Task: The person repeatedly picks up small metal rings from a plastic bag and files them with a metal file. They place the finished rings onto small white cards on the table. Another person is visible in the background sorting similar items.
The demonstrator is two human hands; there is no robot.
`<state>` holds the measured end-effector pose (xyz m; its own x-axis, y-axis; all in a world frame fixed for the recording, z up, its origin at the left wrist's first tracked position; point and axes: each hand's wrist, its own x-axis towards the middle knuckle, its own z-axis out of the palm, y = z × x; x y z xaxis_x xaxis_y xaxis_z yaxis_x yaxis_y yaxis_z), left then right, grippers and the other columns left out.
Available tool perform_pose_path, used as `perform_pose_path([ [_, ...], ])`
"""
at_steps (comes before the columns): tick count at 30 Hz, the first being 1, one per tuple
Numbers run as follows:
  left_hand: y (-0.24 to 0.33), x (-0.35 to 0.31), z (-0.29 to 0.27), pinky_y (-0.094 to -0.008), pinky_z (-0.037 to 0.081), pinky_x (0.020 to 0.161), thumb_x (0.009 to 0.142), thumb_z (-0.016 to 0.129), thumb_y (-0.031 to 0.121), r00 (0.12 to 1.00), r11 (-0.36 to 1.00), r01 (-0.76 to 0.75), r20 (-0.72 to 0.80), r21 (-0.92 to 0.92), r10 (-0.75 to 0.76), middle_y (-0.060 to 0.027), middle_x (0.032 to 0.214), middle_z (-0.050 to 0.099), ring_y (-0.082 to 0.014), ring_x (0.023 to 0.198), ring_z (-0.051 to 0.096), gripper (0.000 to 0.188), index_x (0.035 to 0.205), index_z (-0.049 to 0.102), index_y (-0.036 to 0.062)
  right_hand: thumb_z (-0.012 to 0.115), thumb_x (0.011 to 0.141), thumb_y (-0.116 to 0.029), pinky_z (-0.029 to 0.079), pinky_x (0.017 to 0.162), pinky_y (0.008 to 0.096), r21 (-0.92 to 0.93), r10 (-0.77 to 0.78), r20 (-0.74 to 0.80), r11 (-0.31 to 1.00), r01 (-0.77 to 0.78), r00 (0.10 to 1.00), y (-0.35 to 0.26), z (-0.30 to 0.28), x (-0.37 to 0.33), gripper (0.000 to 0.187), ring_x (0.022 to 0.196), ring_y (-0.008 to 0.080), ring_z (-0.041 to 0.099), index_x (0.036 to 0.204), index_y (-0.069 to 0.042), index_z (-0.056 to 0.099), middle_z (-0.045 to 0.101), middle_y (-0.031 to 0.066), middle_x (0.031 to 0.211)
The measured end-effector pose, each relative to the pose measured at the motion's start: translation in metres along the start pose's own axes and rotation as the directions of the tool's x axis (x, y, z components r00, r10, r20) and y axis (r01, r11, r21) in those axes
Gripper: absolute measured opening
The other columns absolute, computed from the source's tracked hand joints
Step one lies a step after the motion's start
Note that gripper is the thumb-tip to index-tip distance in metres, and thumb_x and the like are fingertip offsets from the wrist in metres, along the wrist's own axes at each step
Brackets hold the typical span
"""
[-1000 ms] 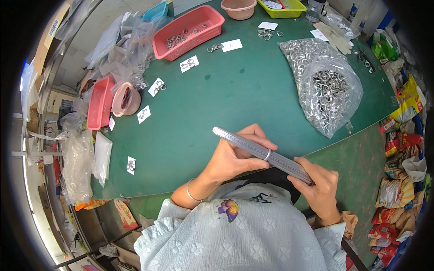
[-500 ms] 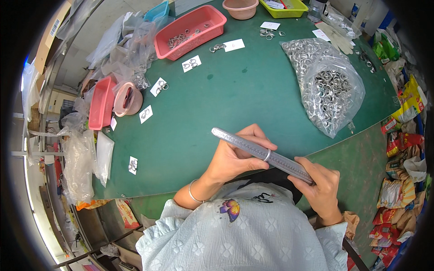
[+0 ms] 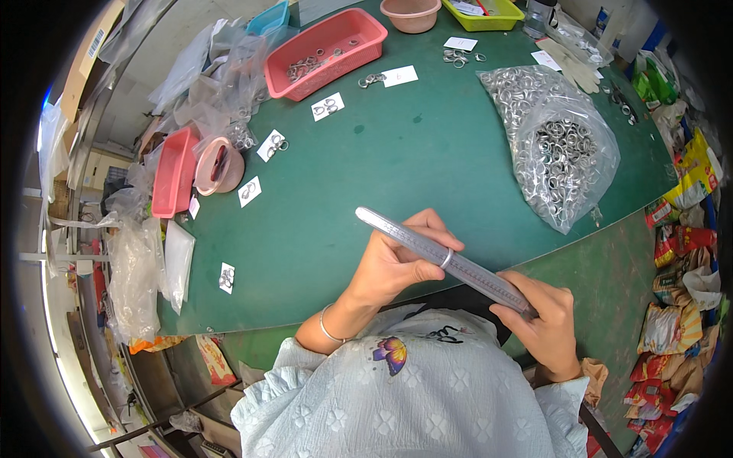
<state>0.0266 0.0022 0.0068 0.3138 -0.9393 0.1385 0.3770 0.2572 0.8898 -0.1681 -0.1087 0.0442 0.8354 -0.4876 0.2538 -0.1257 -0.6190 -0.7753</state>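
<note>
A grey metal ring mandrel (image 3: 412, 240) with markings along its length slants across in front of me, narrow tip up and left. Around it, past the middle, sits a silver ring (image 3: 447, 259). My left hand (image 3: 397, 263) is closed, thumb and fingertips pinching at the ring from either side of the mandrel. The wide lower end of the mandrel is gripped by my right hand (image 3: 540, 314), thumb below and fingers above; that end is partly hidden.
On the green table (image 3: 366, 175), a clear bag (image 3: 563, 164) bulges with many rings at right. White cards (image 3: 250, 191) with rings line the left and back. A red basket (image 3: 328, 57), pink bowl (image 3: 410, 15), pink cup (image 3: 219, 166) and yellow-green tray (image 3: 485, 19) stand along the edges.
The ring sits slightly farther from my right hand, with more of the mandrel's wide end showing. The mandrel's tip has risen a little. Both hands keep their grip.
</note>
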Motion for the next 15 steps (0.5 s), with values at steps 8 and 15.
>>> perform_pose_path([
  [8, 0.0062, -0.0051, 0.0018, -0.0289, 0.044, 0.075, 0.068, 0.075, 0.007, 0.998, 0.996, -0.057, -0.020, 0.071, 0.059, -0.0076, 0.091, 0.054, -0.0159, 0.085, 0.054, 0.032, 0.094, 0.063, -0.0058, 0.074, 0.066, -0.011, 0.041, 0.042, 0.0305, -0.048, 0.004, 0.012, 0.999, -0.003, 1.000, -0.0040, 0.0003, 0.0012, 0.035, 0.045, 0.0220, 0.052, 0.097, -0.001, 0.062, 0.055, 0.0104, 0.060],
  [15, 0.0087, -0.0090, 0.0015, -0.0290, 0.044, 0.075, 0.069, 0.074, 0.007, 0.996, 0.994, -0.074, -0.044, 0.084, 0.078, -0.0076, 0.090, 0.054, -0.0160, 0.084, 0.054, 0.030, 0.094, 0.063, -0.0060, 0.074, 0.065, -0.012, 0.038, 0.039, 0.0304, -0.194, -0.075, -0.007, 0.978, 0.073, 0.997, -0.0033, 0.0039, 0.0010, 0.033, 0.041, 0.0198, 0.049, 0.095, -0.004, 0.062, 0.051, 0.0061, 0.055],
])
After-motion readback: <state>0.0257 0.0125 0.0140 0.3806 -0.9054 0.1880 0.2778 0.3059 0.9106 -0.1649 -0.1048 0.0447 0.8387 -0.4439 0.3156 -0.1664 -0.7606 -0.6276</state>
